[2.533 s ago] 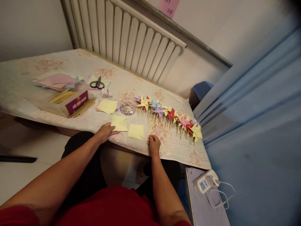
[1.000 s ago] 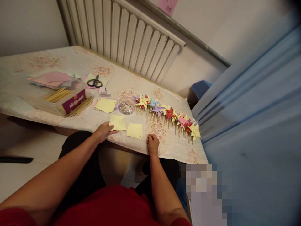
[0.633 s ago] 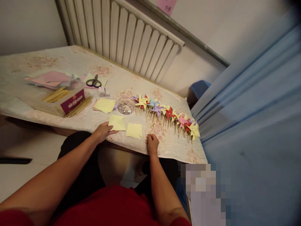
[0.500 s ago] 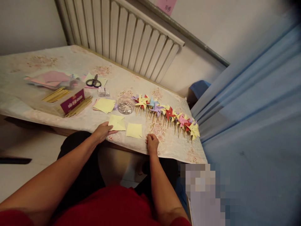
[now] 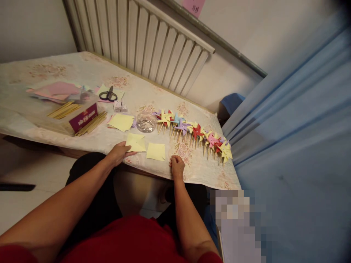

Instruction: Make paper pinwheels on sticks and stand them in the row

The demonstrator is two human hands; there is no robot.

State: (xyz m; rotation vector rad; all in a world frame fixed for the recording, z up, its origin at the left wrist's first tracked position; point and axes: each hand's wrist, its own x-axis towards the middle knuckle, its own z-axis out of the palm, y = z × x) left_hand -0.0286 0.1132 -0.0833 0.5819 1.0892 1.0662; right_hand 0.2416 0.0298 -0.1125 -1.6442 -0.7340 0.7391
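Observation:
My left hand [image 5: 120,153] is closed on the left edge of a yellow paper square [image 5: 136,142], thumb on top and fingers beneath. That square has slits at its corners and a small mark at its middle. To its right a second yellow square [image 5: 155,151], also slit, lies flat on the tablecloth. My right hand [image 5: 178,166] rests at the table's front edge, right of the second square. Its fingers are curled together, and what they hold, if anything, is too small to make out. Behind the squares stands a round clear dish [image 5: 146,122] of small shiny pieces.
Several paper pinwheels on sticks [image 5: 196,132] lie in a row at the right. At the left are a stack of yellow paper [image 5: 120,122], black scissors [image 5: 109,95], small boxes [image 5: 120,106], wooden sticks [image 5: 91,123] and pink sheets [image 5: 60,89]. A blue curtain [image 5: 287,128] hangs at right.

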